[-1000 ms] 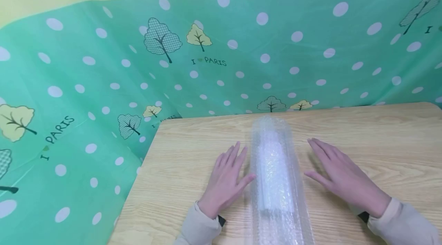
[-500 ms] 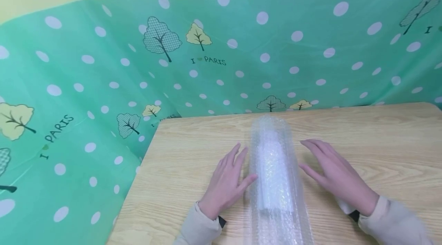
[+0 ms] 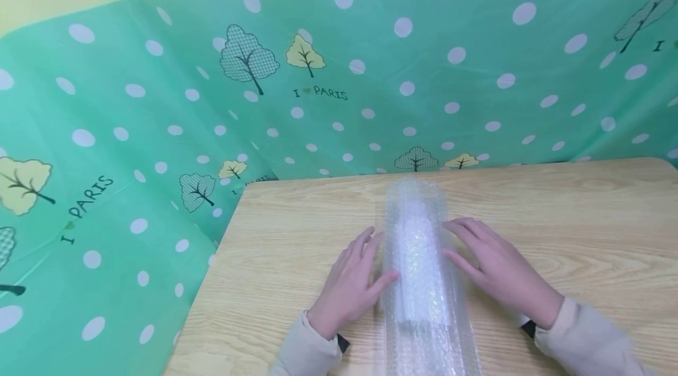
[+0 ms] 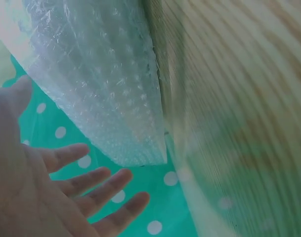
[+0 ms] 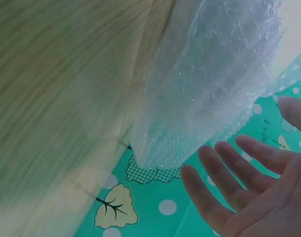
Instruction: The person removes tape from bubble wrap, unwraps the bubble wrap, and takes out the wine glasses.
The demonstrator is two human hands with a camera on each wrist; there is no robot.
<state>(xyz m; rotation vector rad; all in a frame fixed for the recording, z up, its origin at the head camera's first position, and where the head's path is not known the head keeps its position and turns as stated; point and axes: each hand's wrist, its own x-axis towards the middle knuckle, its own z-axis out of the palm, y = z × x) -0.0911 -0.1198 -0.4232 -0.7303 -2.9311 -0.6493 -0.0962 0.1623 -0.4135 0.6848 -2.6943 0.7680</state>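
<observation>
A long roll of clear bubble wrap [image 3: 421,270] lies lengthwise on the table, with something white showing through its middle. What the white content is stays blurred by the wrap. My left hand [image 3: 349,282] is at the wrap's left side, fingers spread and thumb overlapping its edge in the head view. On the opposite side my right hand [image 3: 500,264] has its fingertips right at the wrap's right edge. The left wrist view shows the left palm [image 4: 41,192] facing the bubble wrap [image 4: 101,74]. In the right wrist view, the right fingers [image 5: 209,192] are extended beside it.
The wooden table [image 3: 286,223] extends to both sides of the wrap. Behind it and at the left hangs a green curtain [image 3: 318,129] with white dots, printed trees and lettering. Part of the wrap runs out of the head view at the bottom.
My right hand has moved left, from apart from the bubble wrap to its right edge. My left hand has shifted slightly toward the wrap. The wrap has stayed in place.
</observation>
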